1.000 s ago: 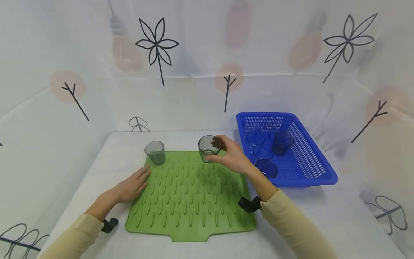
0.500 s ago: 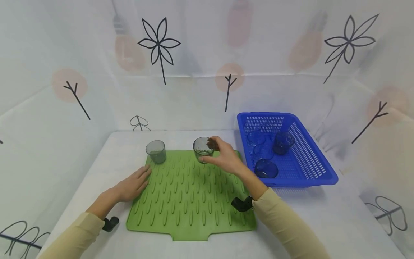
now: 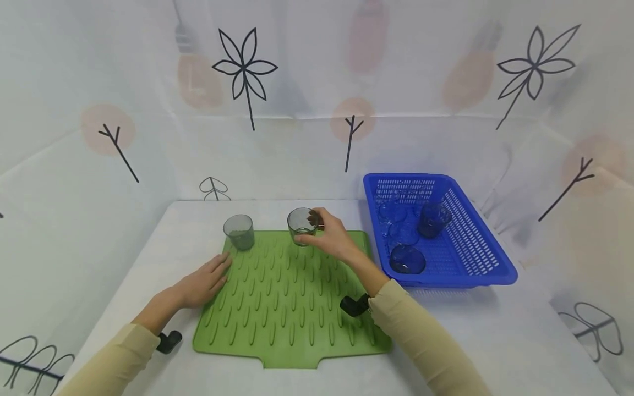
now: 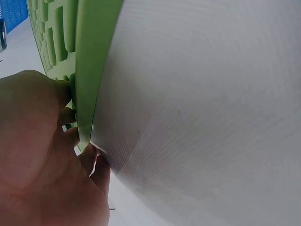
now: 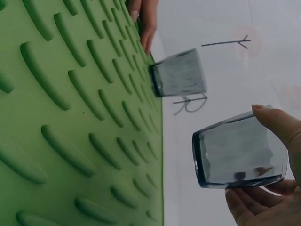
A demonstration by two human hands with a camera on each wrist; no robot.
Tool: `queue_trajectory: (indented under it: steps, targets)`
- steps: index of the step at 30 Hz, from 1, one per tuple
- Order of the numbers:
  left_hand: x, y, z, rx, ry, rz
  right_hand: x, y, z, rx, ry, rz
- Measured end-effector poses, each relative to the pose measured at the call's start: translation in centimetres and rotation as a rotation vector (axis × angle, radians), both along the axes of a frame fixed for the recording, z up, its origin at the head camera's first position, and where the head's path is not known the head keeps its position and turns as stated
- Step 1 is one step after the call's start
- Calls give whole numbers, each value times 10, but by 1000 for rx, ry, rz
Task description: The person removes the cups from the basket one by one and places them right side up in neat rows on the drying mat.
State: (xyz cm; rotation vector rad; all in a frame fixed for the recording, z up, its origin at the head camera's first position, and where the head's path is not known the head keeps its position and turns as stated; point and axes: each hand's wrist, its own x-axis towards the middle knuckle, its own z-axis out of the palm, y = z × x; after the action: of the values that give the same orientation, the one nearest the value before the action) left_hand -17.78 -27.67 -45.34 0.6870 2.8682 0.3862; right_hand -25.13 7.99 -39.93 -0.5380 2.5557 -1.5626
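Note:
My right hand (image 3: 333,236) grips a clear grey glass tumbler (image 3: 300,225) by its side, thumb on one side and fingers on the other. The right wrist view shows this tumbler (image 5: 240,153) raised off the green ridged drying mat (image 3: 292,308), its thick base facing the mat. A second grey tumbler (image 3: 240,233) stands upright on the mat's far left corner. My left hand (image 3: 200,283) lies with extended fingers along the mat's left edge; in the left wrist view its fingertips (image 4: 101,174) touch the white tabletop beside that edge.
To the right of the mat, a blue plastic basket (image 3: 495,258) holds several glasses, among them a dark one (image 3: 433,220) and one lying near the front (image 3: 407,258). A white cloth (image 3: 307,159) with plant drawings hangs behind the table.
My right hand has carried the tumbler leftward over the far part of the mat, closer to the standing tumbler. The left hand stays at the mat's edge.

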Motion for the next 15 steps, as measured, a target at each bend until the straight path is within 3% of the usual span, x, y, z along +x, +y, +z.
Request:
queue_trajectory:
  steps: [7,15]
  targets:
    - [2,0,3,1,3,8,-10,-20,-7,-6,-19,16]
    - [1,1,3,5,4,-4,-23,-38,-26,-9,-56,-10]
